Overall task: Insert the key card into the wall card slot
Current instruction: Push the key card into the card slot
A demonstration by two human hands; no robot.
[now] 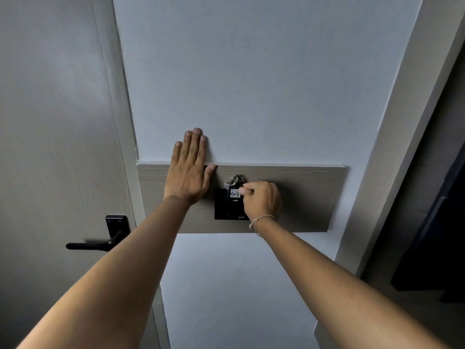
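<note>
Pinching the key card [235, 193] between thumb and curled fingers, your right hand [261, 200] holds it upright against the black wall card slot [227, 206], long axis vertical, lower end down at the slot's top opening (how deep it sits you cannot tell from here). A white label with handwritten digits faces you, and a key ring [235, 179] with a metal key stands above the card's upper end. Your left hand [187, 170] lies flat and open, gripping nothing, fingers pointing up across the wood panel [302, 197] and the white wall [251, 84]. A black door handle [100, 241] sits well left.
</note>
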